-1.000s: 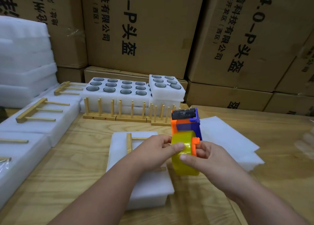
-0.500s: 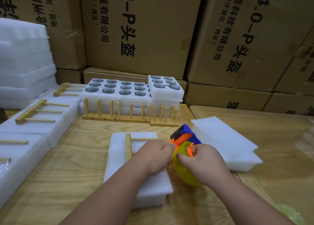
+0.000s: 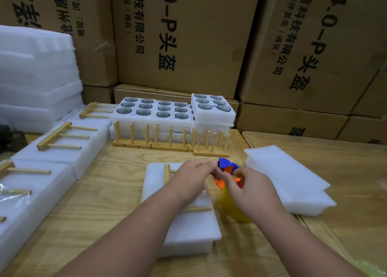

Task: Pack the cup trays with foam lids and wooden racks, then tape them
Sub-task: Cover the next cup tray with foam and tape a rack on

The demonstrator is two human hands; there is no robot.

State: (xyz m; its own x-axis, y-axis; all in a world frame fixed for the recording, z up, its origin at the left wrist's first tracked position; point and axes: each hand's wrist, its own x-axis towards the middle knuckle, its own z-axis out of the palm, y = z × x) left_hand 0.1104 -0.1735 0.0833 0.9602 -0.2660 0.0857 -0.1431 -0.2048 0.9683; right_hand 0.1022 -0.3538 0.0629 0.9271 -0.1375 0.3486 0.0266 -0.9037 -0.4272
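My right hand (image 3: 250,193) grips the tape dispenser (image 3: 229,178) by its yellow roll, just right of the foam-lidded tray (image 3: 184,224) on the table (image 3: 100,193). My left hand (image 3: 194,178) pinches at its blue head, probably the tape end. The dispenser looks light and rigid, the tape sticky and flimsy. The foam would dent, so I'd press it gently, flat.
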